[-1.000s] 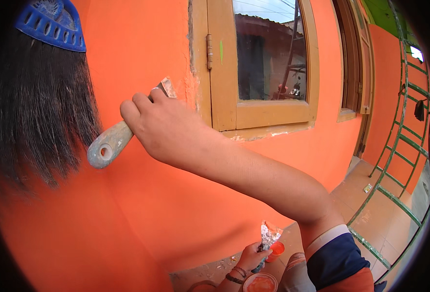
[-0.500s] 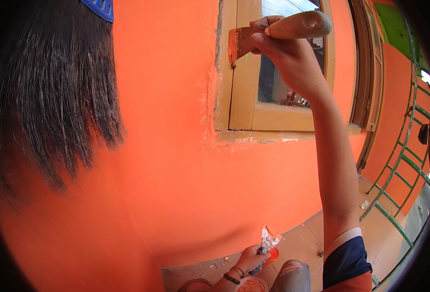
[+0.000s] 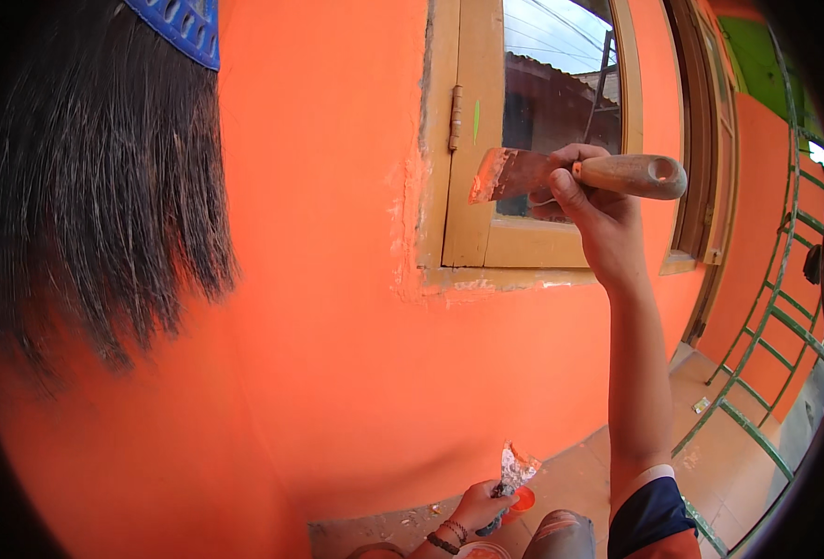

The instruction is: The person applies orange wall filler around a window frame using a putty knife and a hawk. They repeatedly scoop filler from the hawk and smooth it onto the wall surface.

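Raised in front of the window, my right hand (image 3: 603,214) grips a putty knife (image 3: 631,176) with a wooden handle. Orange paste coats the end of its blade, which points left across the window frame (image 3: 468,224) and looks clear of the wall edge. Low down, my left hand (image 3: 479,508) is closed round a second scraper (image 3: 520,463), its blade smeared with orange and whitish paste. Rough patches of filler (image 3: 407,224) run along the orange wall (image 3: 337,233) beside the frame and under its lower corner.
A blue-backed broom head (image 3: 183,28) with black bristles fills the upper left. A small orange tub (image 3: 521,503) and a paste container (image 3: 483,552) are by my left hand and knee (image 3: 561,536). At the right, a green metal ladder (image 3: 756,335) stands on the tiled floor (image 3: 701,466).
My right hand has come down and right with the putty knife, pulling the blade away from the frame's left edge. My left hand stays low with its scraper.
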